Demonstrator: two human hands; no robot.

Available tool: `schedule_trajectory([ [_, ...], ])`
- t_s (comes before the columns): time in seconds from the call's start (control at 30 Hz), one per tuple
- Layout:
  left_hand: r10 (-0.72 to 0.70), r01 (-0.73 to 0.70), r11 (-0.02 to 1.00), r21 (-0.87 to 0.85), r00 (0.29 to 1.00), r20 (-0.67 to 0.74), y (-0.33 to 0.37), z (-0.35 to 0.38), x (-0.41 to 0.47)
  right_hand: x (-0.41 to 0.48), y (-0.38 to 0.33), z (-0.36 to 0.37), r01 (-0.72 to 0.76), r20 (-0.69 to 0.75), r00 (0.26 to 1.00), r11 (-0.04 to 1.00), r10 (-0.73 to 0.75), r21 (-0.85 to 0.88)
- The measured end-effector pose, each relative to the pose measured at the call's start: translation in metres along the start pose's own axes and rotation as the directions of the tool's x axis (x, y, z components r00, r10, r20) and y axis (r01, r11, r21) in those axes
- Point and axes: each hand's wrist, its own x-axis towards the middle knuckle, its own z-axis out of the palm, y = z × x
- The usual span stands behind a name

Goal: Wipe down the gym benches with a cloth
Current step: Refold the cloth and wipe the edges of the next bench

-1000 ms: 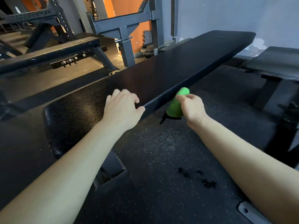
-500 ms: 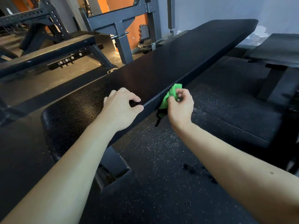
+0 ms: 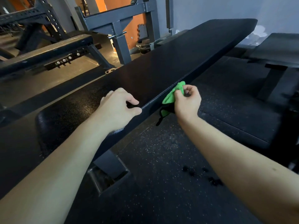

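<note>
A long black padded gym bench [image 3: 169, 62] runs from near left to far right. My left hand [image 3: 118, 107] rests on its top near the near end, fingers curled over the pad and thumb on the right edge. My right hand [image 3: 187, 102] grips a bunched green cloth [image 3: 173, 94] and holds it against the bench's right side edge, just past my left hand. A dark strip of the cloth hangs below my fist.
Another black bench [image 3: 48, 52] stands at the left, and a grey steel rack [image 3: 119, 26] behind it. A dark padded bench [image 3: 275, 49] sits at the right. The bench's grey post [image 3: 108, 164] meets the speckled rubber floor [image 3: 161, 183] below my arms.
My right hand has slid the cloth along the bench's side edge towards my left hand and turned, its knuckles now facing up. My left hand stayed in place.
</note>
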Motion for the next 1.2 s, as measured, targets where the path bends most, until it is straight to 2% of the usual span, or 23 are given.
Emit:
schedule_trajectory([
  [0.13, 0.022, -0.023, 1.000, -0.018, 0.999, -0.038, -0.003, 0.006, -0.002, -0.022, 0.003, 0.005, 0.033, 0.048, 0.998, 0.999, -0.031, -0.031],
  [0.3, 0.034, -0.034, 0.999, 0.001, 0.998, -0.062, -0.002, 0.009, 0.001, -0.081, 0.018, 0.007, 0.098, 0.325, 0.941, 0.995, -0.089, -0.012],
  [0.37, 0.034, -0.034, 0.999, -0.029, 0.999, -0.032, -0.004, 0.006, 0.003, -0.085, 0.016, 0.007, 0.085, 0.379, 0.923, 0.996, -0.070, -0.023],
  [0.43, 0.035, -0.035, 0.998, -0.058, 0.999, -0.004, -0.006, 0.003, 0.005, -0.067, 0.008, 0.006, 0.092, 0.318, 0.945, 0.996, -0.081, -0.020],
  [0.5, 0.045, -0.044, 0.999, -0.029, 0.999, 0.013, -0.008, -0.001, 0.003, -0.039, -0.001, 0.003, 0.071, 0.188, 0.980, 0.997, -0.068, -0.005],
  [0.57, 0.062, -0.062, 0.998, 0.015, 0.998, -0.002, -0.009, -0.003, -0.001, -0.021, -0.007, 0.000, 0.065, 0.117, 0.991, 0.998, -0.063, -0.012],
  [0.63, 0.066, -0.065, 0.998, 0.024, 0.997, -0.039, -0.009, -0.004, -0.004, -0.030, -0.007, 0.001, 0.097, 0.133, 0.987, 0.994, -0.088, -0.058],
  [0.73, 0.059, -0.062, 0.997, -0.036, 0.996, -0.072, -0.012, -0.002, -0.006, -0.069, 0.001, 0.005, 0.123, 0.238, 0.966, 0.991, -0.106, -0.057],
  [0.83, 0.061, -0.063, 0.998, -0.029, 0.997, -0.036, -0.011, -0.004, -0.003, -0.100, 0.005, 0.008, 0.146, 0.371, 0.921, 0.988, -0.119, -0.045],
  [0.9, 0.060, -0.060, 0.998, -0.010, 0.998, -0.025, -0.010, -0.005, -0.002, -0.095, 0.003, 0.008, 0.149, 0.411, 0.904, 0.988, -0.116, -0.048],
  [1.1, 0.058, -0.058, 0.998, 0.035, 0.998, -0.005, -0.008, -0.012, -0.013, -0.038, -0.005, 0.001, 0.103, 0.166, 0.983, 0.989, -0.084, -0.110],
  [1.2, 0.046, -0.045, 0.998, 0.045, 0.999, -0.011, -0.013, -0.018, -0.018, -0.058, -0.005, 0.003, 0.131, 0.175, 0.979, 0.980, -0.104, -0.150],
])
